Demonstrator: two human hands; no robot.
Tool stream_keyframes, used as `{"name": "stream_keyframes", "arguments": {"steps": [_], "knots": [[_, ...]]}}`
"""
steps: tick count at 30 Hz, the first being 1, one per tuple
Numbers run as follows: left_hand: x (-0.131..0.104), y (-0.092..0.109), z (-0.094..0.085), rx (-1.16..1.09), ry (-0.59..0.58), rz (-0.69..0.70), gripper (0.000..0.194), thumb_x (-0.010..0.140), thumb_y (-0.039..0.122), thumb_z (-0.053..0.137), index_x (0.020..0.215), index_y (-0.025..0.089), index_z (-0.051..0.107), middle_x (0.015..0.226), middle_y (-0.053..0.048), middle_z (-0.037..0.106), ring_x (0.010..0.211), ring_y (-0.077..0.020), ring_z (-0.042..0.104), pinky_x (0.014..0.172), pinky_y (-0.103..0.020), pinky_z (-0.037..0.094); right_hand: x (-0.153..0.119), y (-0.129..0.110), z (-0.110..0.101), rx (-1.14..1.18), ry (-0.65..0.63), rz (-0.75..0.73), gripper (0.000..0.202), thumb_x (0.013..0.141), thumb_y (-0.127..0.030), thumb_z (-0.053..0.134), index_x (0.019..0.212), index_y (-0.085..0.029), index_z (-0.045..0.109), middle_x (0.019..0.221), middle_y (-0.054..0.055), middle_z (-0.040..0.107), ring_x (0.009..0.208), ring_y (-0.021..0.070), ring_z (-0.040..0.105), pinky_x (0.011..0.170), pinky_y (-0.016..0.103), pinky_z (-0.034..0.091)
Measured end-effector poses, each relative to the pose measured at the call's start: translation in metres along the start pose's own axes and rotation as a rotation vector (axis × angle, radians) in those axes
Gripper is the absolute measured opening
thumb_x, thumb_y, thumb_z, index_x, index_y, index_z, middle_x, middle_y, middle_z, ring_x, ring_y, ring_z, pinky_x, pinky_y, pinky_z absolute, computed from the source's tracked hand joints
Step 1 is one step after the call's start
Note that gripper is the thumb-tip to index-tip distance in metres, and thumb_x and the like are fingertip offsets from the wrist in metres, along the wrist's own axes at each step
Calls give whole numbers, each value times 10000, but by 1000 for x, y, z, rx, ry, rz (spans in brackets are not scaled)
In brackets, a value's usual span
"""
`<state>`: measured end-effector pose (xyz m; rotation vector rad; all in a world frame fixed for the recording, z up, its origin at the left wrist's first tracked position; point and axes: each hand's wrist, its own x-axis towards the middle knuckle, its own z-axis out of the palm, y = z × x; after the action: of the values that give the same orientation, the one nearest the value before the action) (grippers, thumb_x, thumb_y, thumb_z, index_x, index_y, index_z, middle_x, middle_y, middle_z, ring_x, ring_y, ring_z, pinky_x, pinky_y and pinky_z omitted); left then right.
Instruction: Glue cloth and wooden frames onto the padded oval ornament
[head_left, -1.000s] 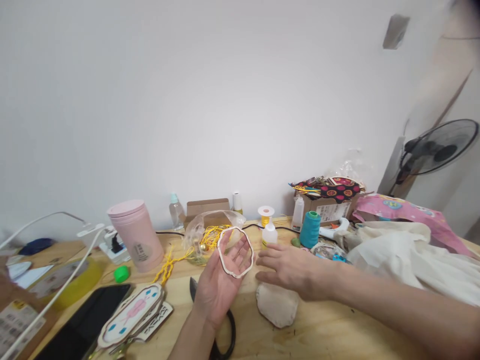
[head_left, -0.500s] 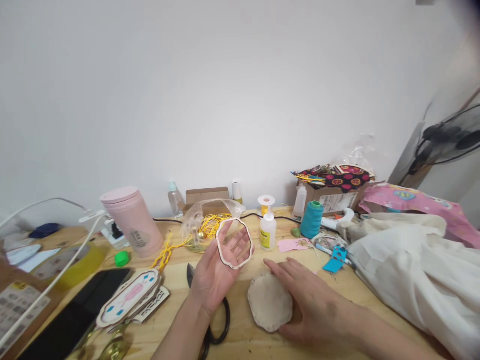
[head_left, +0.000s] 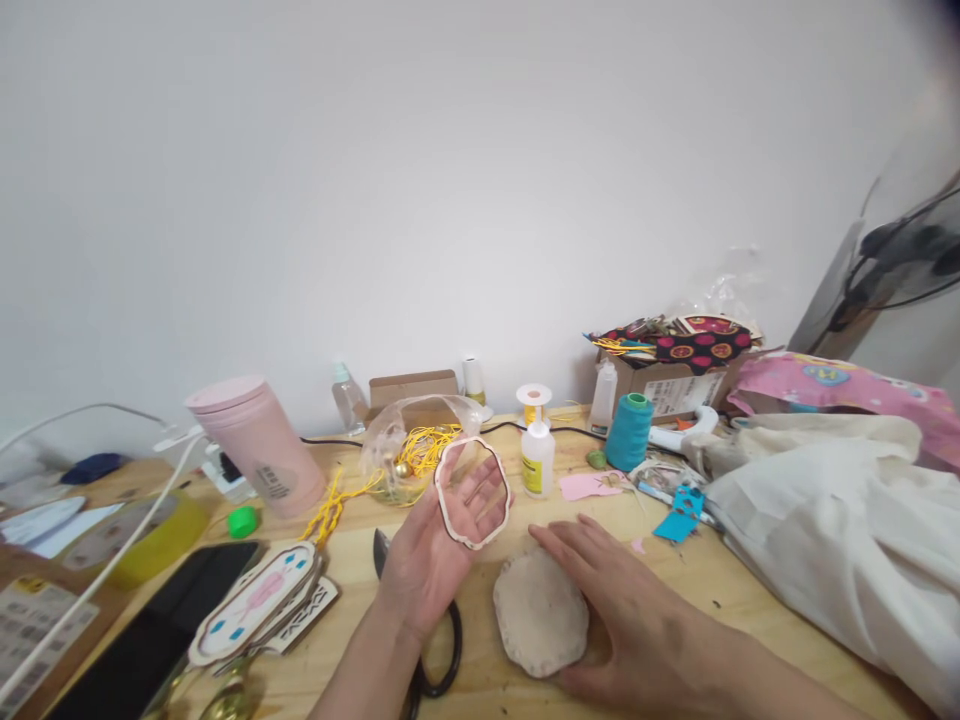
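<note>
A thin scalloped ring frame (head_left: pixel 441 508) with a pale face stands tilted on my left hand (head_left: pixel 427 560), which is palm up and holds it near the thumb and fingers; the palm shows through its opening. To the right, a flat beige scalloped piece, apparently a stack, (head_left: pixel 540 612) rests on the wooden table. My right hand (head_left: pixel 622 610) curves round its right side, fingers at the far edge and thumb at the near edge. Black-handled scissors (head_left: pixel 454 650) lie partly under my left forearm. A white glue bottle with a yellow label (head_left: pixel 537 462) stands beyond both hands.
At the left are a pink tumbler (head_left: pixel 259 440), a black phone (head_left: pixel 157 630) and decorated oval pieces (head_left: pixel 259 600). Yellow cord (head_left: pixel 427 450) lies behind my left hand. A teal thread cone (head_left: pixel 628 432), blue scrap (head_left: pixel 679 513) and white cloth (head_left: pixel 832 510) are at the right.
The ring frame has turned slightly in my left hand and sits a little lower and further right. My right hand keeps its place round the beige piece. The whole view has shifted slightly.
</note>
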<state>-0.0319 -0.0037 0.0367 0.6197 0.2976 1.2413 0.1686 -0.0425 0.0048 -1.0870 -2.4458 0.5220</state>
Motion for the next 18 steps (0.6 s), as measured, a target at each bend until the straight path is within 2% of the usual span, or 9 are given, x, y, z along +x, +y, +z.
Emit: {"name": "stream_keyframes", "arguments": {"steps": [3, 6, 12, 18], "knots": [[0, 0, -1, 12, -7, 15, 656, 702, 345, 599, 1281, 256, 304, 1120, -107, 549, 1084, -229, 479, 965, -401, 310, 1, 3, -3, -24, 67, 28, 870, 595, -359, 682, 1328, -188, 245, 1303, 138, 384, 1203, 296, 327, 990, 488, 271], [1, 1, -2, 28, -1, 28, 648, 696, 342, 602, 1273, 252, 321, 1113, -105, 553, 1079, -238, 484, 965, -419, 311, 3, 10, -6, -40, 206, 10, 711, 652, -311, 648, 1277, -184, 334, 1252, 132, 452, 1157, 273, 397, 944, 444, 357], [0, 2, -4, 111, 11, 34, 618, 700, 297, 605, 1258, 279, 341, 1075, -82, 580, 1060, -230, 500, 964, -419, 314, 6, 18, -11, -32, 467, -40, 329, 777, -281, 540, 1094, -204, 499, 1077, 87, 590, 1028, 221, 518, 911, 402, 396], [-2, 3, 4, 243, 53, 91, 562, 713, 249, 608, 1228, 264, 382, 1043, -73, 599, 1020, -201, 530, 886, -344, 400, 9, 22, -14, -12, 580, -68, 186, 791, -245, 519, 968, -204, 558, 962, 80, 625, 948, 217, 551, 834, 382, 438]]}}
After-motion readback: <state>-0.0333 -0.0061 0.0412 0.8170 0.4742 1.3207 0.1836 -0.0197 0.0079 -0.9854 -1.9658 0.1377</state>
